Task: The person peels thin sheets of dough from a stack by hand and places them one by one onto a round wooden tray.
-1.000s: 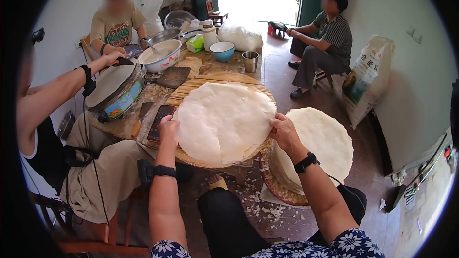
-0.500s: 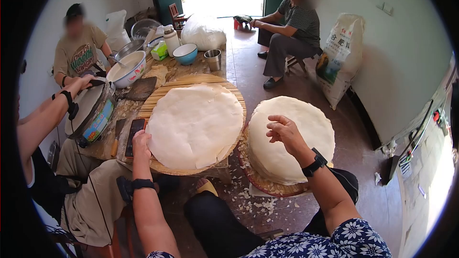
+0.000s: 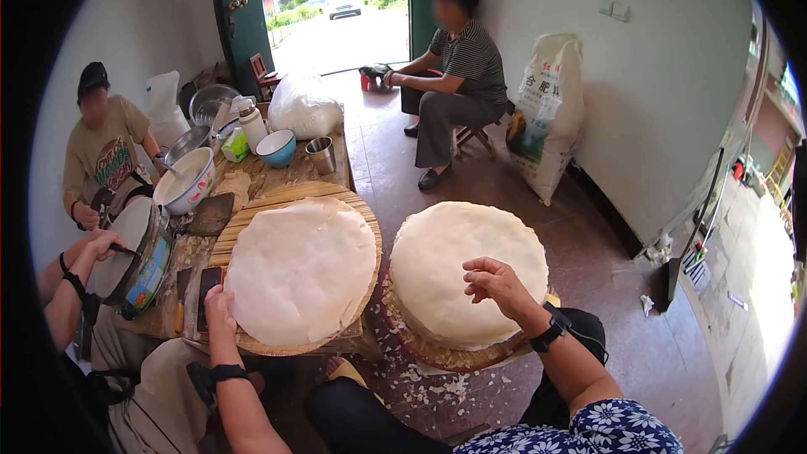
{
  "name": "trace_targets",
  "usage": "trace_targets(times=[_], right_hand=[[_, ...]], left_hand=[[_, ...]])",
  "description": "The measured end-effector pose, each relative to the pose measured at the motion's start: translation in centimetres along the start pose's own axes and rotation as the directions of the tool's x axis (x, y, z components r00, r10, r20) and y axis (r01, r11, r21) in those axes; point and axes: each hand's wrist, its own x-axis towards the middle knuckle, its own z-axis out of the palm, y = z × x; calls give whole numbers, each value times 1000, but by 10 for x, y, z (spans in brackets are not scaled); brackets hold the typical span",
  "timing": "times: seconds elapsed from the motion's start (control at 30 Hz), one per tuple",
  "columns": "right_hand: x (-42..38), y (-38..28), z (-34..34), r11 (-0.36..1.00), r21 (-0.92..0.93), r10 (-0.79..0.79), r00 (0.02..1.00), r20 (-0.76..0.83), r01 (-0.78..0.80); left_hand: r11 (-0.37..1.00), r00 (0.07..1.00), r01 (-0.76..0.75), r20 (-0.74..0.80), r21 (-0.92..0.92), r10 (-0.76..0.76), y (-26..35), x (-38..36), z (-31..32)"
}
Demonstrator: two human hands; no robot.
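Head view: the right hand point(image 3: 498, 287) is now off the flatbread point(image 3: 303, 273) and hangs over the stack point(image 3: 445, 252), its grip loosely curled and empty. To the right of the left grip, the flatbread lies on a round mat point(image 3: 235, 229) upon the surface point(image 3: 296, 171), so only the left hand point(image 3: 220, 311) meets its edge; whether that grip pinches cannot be told.

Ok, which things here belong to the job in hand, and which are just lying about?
Likely the job:
pale round sheet, left hand at its edge
slatted mat beneath it
round stack, right hand over it
probably griddle, basin

Likely just lying about:
phone
flask
steel cup
blue bowl
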Motion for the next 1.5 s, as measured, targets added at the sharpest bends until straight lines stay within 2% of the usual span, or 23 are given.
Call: trace_targets(times=[0.23, 0.3, 0.33, 0.4, 0.43, 0.5, 0.63, 0.7, 0.73, 0.8, 0.83, 0.9, 0.97, 1.03, 1.1, 1.2, 1.33, 1.4, 1.5], right_hand=[[-7, 1, -9, 999, 41, 30, 1000, -7, -30], [-9, 2, -12, 998, 45, 34, 999, -15, -34], [-10, 2, -14, 998, 48, 33, 999, -16, -33], [-12, 2, -18, 998, 62, 31, 999, -20, -29], [-13, 2, -21, 998, 65, 29, 999, -21, -28], [-14, 1, -27, 999, 53, 6, 1000, -24, -4], [-16, -7, -40, 998, 53, -39, 999, -34, 40], [-15, -14, -49, 996, 18, -90, 991, -102, 92], [-14, -16, -56, 992, 45, -111, 984, -140, 118], [-7, -16, -72, 984, 2, -174, 961, -217, 178], [-4, -17, -79, 979, -43, -206, 944, -257, 201], [2, -16, -95, 973, -52, -229, 924, -305, 224], [5, -13, -108, 962, -99, -272, 885, -379, 254], [5, -9, -118, 963, -124, -270, 868, -416, 241], [5, -4, -128, 962, -150, -270, 849, -453, 226], [5, 8, -139, 974, -139, -223, 845, -485, 177], [8, 20, -154, 971, -182, -229, 828, -512, 156], [10, 21, -158, 971, -185, -227, 826, -516, 152], [10, 22, -160, 962, -239, -240, 824, -513, 132]], left_hand=[[988, 993, -90, -67, 124, 99, 0, -2, 6], [916, 965, -210, -80, 341, 251, -1, -2, 7], [915, 964, -212, -77, 343, 253, 0, -4, 8], [849, 923, -292, -103, 441, 371, 4, -14, 13], [847, 922, -295, -100, 442, 373, 7, -21, 16], [701, 886, -258, -126, 665, 445, 13, -35, 22], [627, 856, -261, -125, 734, 502, 12, -49, 31], [785, 887, -396, -23, 476, 461, 13, -55, 41], [783, 885, -399, -22, 478, 465, 20, -70, 54], [909, 914, -403, 94, 107, 395, 40, -121, 96], [907, 913, -407, 96, 110, 398, 44, -140, 115], [919, 902, -395, 183, -13, 390, 44, -176, 150], [946, 890, -318, 325, -64, 321, 26, -203, 177], [981, 879, -166, 436, -101, 194, 2, -227, 201], [994, 852, -22, 518, -106, 74, -19, -255, 223], [985, 808, 112, 589, -130, -14, -59, -274, 244], [978, 820, 139, 572, -156, -25, -90, -282, 255], [997, 845, 49, 535, -60, -10, -99, -271, 252], [991, 864, 98, 502, -88, -41, -99, -257, 248]])
